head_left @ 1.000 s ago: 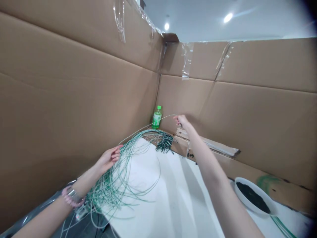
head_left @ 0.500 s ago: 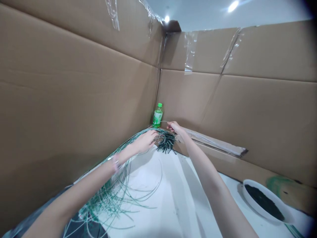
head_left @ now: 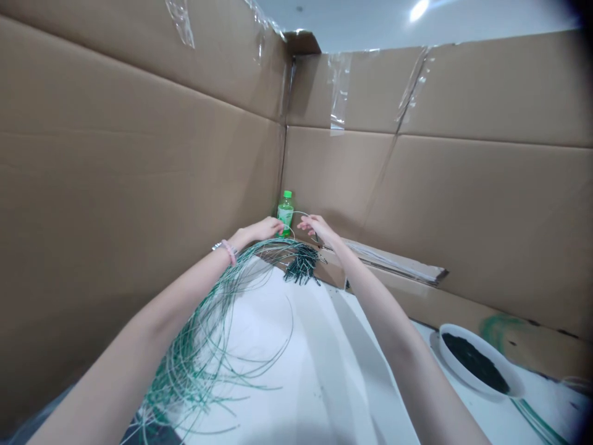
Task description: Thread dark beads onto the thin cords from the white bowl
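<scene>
My left hand (head_left: pixel 265 229) is closed, its fingertips pinching a thin pale strand that loops out to the right. Close by, my right hand (head_left: pixel 319 227) is also closed on a thin strand (head_left: pixel 300 212), which arcs toward the bottle; a small dark piece hangs just below these fingers. Whether both hands grip one and the same strand I cannot tell. Beneath them lies a long bundle of green and white strands (head_left: pixel 199 355), with a cluster of dark ends (head_left: pixel 302 264) at its far end.
A bottle with a green cap (head_left: pixel 286 213) stands in the corner of tall cardboard walls (head_left: pixel 445 198). Folded cardboard (head_left: pixel 393 262) lies along the right wall. On the white table (head_left: pixel 273 414), a white bowl (head_left: pixel 513 378) of dark small material sits at right, with green strands (head_left: pixel 532 417) nearby.
My left hand has lifted off the bundle and risen away toward the bottle, now with a strand in its fingertips. My right hand has shifted slightly left and up. The view has turned slightly right.
</scene>
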Tool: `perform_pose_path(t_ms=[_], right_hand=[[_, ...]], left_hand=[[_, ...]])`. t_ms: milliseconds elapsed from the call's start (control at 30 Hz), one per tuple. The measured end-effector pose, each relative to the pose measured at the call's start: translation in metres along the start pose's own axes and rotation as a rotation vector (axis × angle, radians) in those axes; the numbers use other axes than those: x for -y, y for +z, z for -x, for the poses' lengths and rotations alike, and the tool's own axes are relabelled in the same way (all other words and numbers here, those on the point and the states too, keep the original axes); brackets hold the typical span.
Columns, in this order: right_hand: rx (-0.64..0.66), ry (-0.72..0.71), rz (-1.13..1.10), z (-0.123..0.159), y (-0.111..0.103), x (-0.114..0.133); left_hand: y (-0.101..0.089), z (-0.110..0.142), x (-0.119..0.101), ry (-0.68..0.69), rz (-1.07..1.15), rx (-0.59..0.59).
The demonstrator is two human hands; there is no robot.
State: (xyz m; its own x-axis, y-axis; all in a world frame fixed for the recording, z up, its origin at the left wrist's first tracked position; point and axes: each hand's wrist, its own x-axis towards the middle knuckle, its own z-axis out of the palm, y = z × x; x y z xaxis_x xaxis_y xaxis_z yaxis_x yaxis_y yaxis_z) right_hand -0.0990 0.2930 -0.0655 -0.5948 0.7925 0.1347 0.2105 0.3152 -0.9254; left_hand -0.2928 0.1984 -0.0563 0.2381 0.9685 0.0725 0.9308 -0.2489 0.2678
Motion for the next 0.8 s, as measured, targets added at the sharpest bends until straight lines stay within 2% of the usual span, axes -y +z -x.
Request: perform_pose_path(t_ms=[100, 233, 300, 433, 500, 567, 667, 733, 800], right_hand=[[0.095, -0.051, -0.001, 0.003, 0.017, -0.002], [0.181, -0.09, 0.04, 0.0, 0.037, -0.008], [0.183, -0.105, 0.077, -0.003, 0.04, -0.012], [0.174, -0.146, 0.161, -0.007, 0.034, -0.02], [0.206, -0.166, 0.204, -0.007, 0.032, -0.022], [0.253, -0.186, 0.243, -0.007, 0.034, -0.022], [0.309, -0.216, 0.29, -0.011, 0.046, -0.019], [0.32, -0.231, 0.313, -0.016, 0.055, -0.017], [0.315, -0.234, 0.335, -0.02, 0.061, -0.015]], left_hand=[[-0.025, 0.007, 0.002, -0.067, 0.037, -0.053], [-0.038, 0.015, -0.001, -0.145, 0.071, -0.063], [-0.039, 0.021, -0.003, -0.18, 0.09, 0.001], [-0.043, 0.043, -0.003, -0.216, 0.121, 0.237], [-0.048, 0.051, -0.003, -0.202, 0.13, 0.27], [-0.053, 0.052, -0.005, -0.179, 0.127, 0.18], [-0.049, 0.037, -0.01, -0.137, 0.093, -0.009], [-0.036, 0.021, -0.014, -0.095, 0.078, -0.03], [-0.02, 0.006, -0.015, -0.06, 0.083, 0.022]])
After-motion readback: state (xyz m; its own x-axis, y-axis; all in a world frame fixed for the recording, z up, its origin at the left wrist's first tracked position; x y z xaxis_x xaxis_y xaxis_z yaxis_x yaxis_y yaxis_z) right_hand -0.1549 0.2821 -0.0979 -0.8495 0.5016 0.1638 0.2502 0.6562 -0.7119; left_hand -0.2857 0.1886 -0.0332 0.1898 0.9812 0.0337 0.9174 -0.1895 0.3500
